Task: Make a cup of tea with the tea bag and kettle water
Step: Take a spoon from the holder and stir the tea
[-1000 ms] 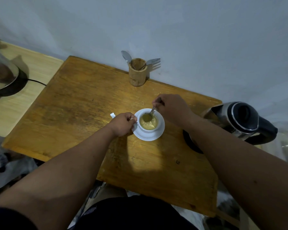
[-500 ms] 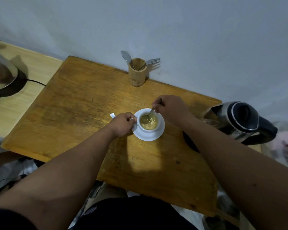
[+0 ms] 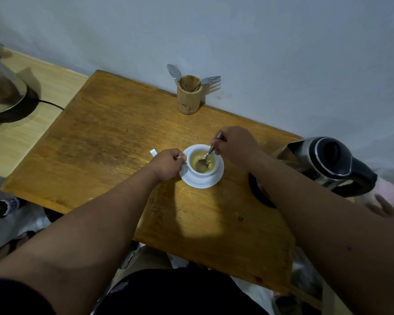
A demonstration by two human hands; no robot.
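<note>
A white cup [image 3: 192, 170] of pale yellow-brown tea stands on a white saucer [image 3: 212, 180] in the middle of the wooden table [image 3: 105, 142]. My left hand [image 3: 166, 163] pinches the cup's handle at its left side. My right hand [image 3: 233, 145] holds a metal spoon [image 3: 205, 159] whose bowl dips into the tea. A small white tag [image 3: 153, 152] lies on the table just beyond my left hand. The steel and black kettle [image 3: 328, 164] sits on its base at the table's right edge, behind my right forearm.
A wooden holder [image 3: 188, 96] with a spoon and a fork stands at the back edge by the wall. A second steel kettle [image 3: 2, 92] with a cord sits on a lighter table at far left. Another person's hand [image 3: 384, 208] shows at far right.
The spoon's bowl has moved from the cup's left part toward its centre, and my right hand has shifted slightly. My left hand stays on the handle. Another person's hand has come in at the far right.
</note>
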